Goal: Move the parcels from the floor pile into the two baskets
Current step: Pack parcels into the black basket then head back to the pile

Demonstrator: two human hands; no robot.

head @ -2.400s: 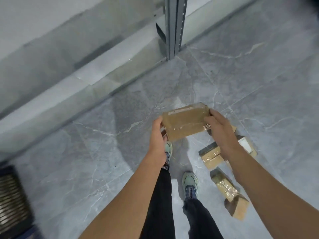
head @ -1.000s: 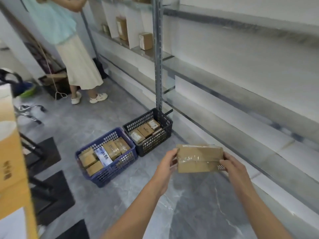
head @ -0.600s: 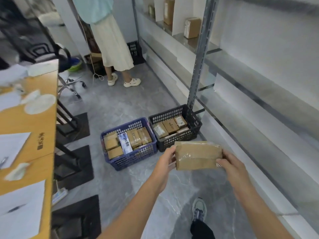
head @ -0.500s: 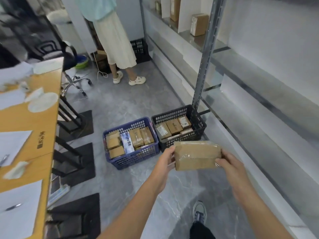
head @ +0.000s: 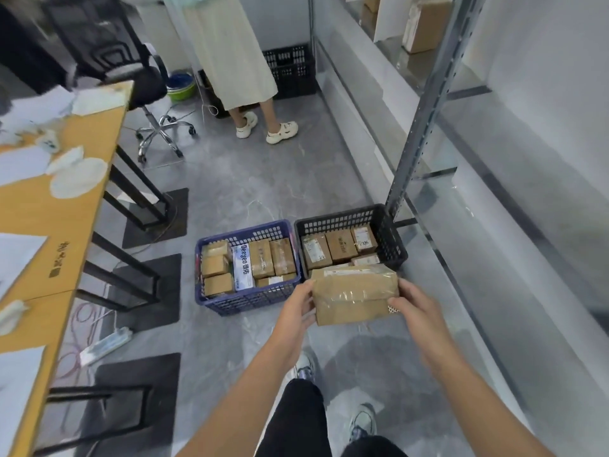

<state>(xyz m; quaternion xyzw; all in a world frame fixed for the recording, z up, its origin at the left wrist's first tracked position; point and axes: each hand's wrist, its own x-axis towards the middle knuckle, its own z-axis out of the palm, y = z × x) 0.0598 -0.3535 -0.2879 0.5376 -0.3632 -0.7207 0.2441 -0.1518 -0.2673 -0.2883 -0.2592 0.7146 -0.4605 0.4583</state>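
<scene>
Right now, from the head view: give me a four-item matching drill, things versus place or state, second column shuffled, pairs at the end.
Things
1. taped parcel
2. blue basket
3. black basket
4. office chair

Place or state
A. beside the shelf post
B. holds a white box with blue lettering
C. at the far end of the wooden table
D. gripped between left hand and right hand

Pairs: 1-D, 2-B, 3-A, 4-C

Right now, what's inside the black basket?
The black basket holds several brown parcels side by side. The held parcel covers its near edge, so anything there is hidden.
</scene>
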